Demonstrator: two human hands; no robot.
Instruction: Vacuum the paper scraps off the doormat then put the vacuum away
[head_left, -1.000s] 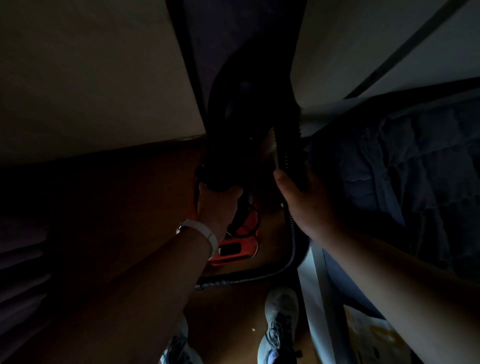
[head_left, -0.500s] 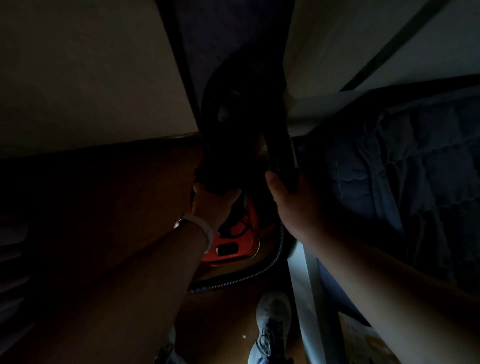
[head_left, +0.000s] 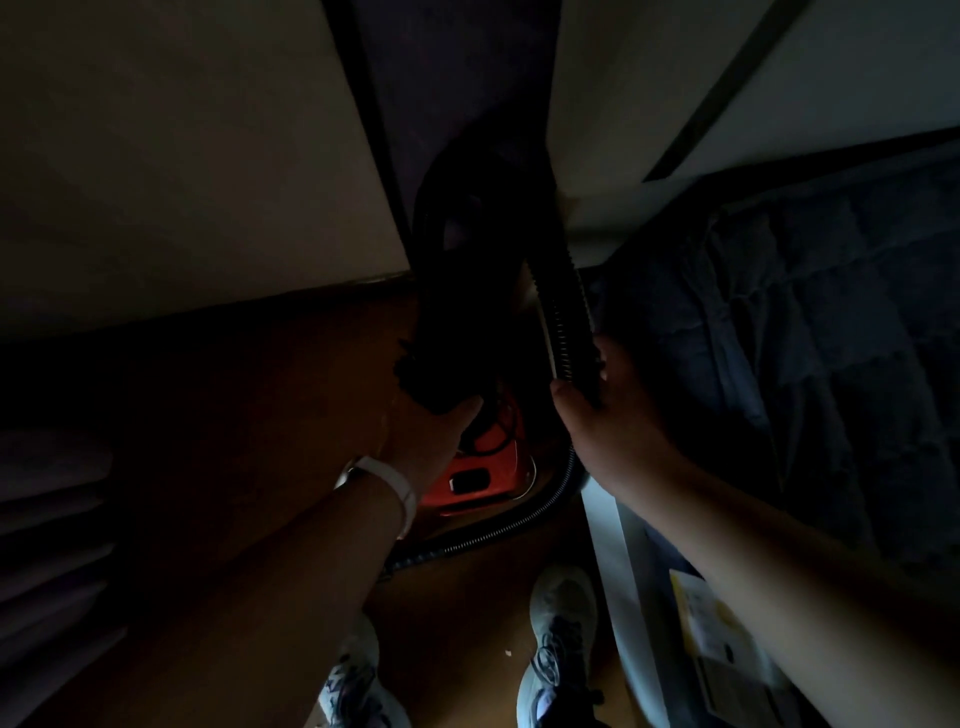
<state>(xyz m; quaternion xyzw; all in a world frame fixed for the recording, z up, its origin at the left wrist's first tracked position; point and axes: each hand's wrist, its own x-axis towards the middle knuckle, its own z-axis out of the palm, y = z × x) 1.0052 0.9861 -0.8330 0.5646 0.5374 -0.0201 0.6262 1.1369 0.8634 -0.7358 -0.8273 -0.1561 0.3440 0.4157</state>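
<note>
Over the last second the red-bodied canister vacuum (head_left: 480, 475) has slid further into the dark gap beside the bed, the left hand (head_left: 431, 431) clenched on its black top and the right hand (head_left: 613, 426) gripping the ribbed black hose (head_left: 563, 312), so stowing looks nearly finished.

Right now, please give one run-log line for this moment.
left hand: holds vacuum | right hand: grips hose | stowing

Very dim, underexposed; deep shadow left and centre; wide-angle bending at edges; soft detail
</note>
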